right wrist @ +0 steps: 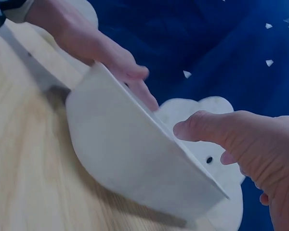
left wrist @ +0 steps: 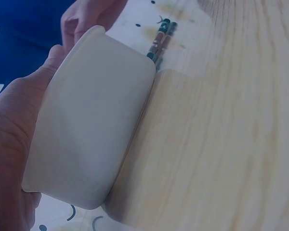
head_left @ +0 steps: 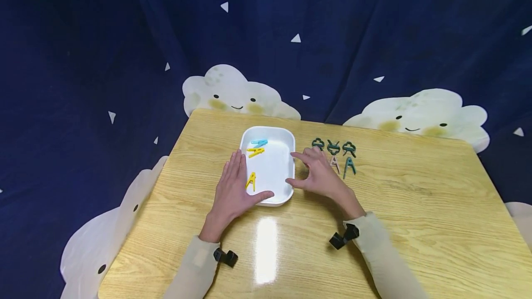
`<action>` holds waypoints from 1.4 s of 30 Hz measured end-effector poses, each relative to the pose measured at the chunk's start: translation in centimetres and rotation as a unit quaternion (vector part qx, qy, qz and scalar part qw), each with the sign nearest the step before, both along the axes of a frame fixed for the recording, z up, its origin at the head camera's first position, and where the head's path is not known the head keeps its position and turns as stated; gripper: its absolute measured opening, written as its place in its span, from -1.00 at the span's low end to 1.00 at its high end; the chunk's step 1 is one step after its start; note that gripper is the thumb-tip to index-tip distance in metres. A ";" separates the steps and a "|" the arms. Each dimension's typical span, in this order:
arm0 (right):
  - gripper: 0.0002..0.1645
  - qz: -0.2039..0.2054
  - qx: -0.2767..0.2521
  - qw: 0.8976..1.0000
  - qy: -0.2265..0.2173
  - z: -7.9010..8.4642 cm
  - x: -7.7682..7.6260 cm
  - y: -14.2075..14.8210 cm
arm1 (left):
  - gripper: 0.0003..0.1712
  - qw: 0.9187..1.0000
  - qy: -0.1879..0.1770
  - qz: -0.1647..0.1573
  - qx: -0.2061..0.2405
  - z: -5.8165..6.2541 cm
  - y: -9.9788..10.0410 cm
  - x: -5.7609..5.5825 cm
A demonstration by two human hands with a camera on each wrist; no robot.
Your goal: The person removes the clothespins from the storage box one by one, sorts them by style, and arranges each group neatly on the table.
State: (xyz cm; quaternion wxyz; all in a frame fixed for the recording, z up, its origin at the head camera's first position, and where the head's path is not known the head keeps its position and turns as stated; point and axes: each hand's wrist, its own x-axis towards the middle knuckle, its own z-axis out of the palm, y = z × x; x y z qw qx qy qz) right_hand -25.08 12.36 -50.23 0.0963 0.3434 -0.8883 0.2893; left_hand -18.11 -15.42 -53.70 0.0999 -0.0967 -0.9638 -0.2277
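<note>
A white tray (head_left: 272, 170) sits on the wooden table, holding a light-blue clothespin (head_left: 260, 142) and two yellow clothespins (head_left: 251, 180) towards its left side. My left hand (head_left: 235, 188) lies along the tray's left rim with straight fingers, its thumb reaching over the near left corner. At the right rim is my right hand (head_left: 322, 174), thumb and index finger spread apart, nothing pinched between them. In the right wrist view the right thumb (right wrist: 202, 127) is beside the tray's rim; contact is unclear.
Right of the tray, partly behind my right hand, are several dark green clips (head_left: 334, 147) in a row. Below them lie a pink clothespin (head_left: 334, 164) and a teal clothespin (head_left: 349, 166). A navy curtain (head_left: 266, 36) with clouds hangs behind the table (head_left: 415, 206).
</note>
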 end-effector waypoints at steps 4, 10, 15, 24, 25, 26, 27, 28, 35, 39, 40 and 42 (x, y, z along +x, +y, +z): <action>-0.08 0.024 0.001 1.000 0.010 0.2 0.1 -1.6 | 0.60 1.000 0.004 -0.002 -0.001 0.0 0.0 0.0; -0.08 0.035 0.023 0.999 0.016 0.3 0.0 -3.8 | 0.60 1.000 0.003 -0.006 0.001 -0.1 -0.1 0.0; -0.05 0.045 0.061 0.997 0.006 0.2 0.0 -5.5 | 0.57 1.000 0.009 -0.006 -0.003 -0.1 -0.1 0.0; 0.07 0.054 0.140 0.988 -0.027 -0.3 -0.1 -7.6 | 0.60 1.000 0.001 -0.010 -0.010 0.0 -0.2 0.0; 0.07 0.057 0.147 0.987 -0.028 -0.3 -0.2 -7.8 | 0.61 1.000 0.002 -0.011 -0.010 0.0 -0.2 0.0; 0.07 0.060 0.154 0.986 -0.028 -0.4 -0.2 -8.0 | 0.61 1.000 0.000 -0.010 -0.009 0.0 -0.2 0.0; 0.08 0.064 0.161 0.985 -0.026 -0.4 -0.3 -8.2 | 0.61 1.000 0.000 -0.011 -0.009 0.0 -0.2 0.0; 0.08 0.067 0.167 0.983 -0.025 -0.5 -0.3 -8.4 | 0.60 1.000 0.001 -0.010 -0.007 0.0 -0.2 0.0; 0.00 0.090 0.200 0.976 -0.021 -0.6 -0.5 -9.7 | 0.58 1.000 0.011 -0.008 -0.010 0.0 -0.2 0.1; -0.08 0.096 0.209 0.973 -0.017 -0.7 -0.4 -10.2 | 0.58 1.000 0.009 -0.009 -0.007 0.0 -0.2 0.1; -0.10 0.096 0.212 0.973 -0.016 -0.7 -0.4 -10.3 | 0.58 1.000 0.007 -0.009 -0.006 0.0 -0.2 0.1; -0.14 0.096 0.215 0.972 -0.016 -0.8 -0.4 -10.4 | 0.58 1.000 0.007 -0.009 -0.006 0.0 -0.2 0.1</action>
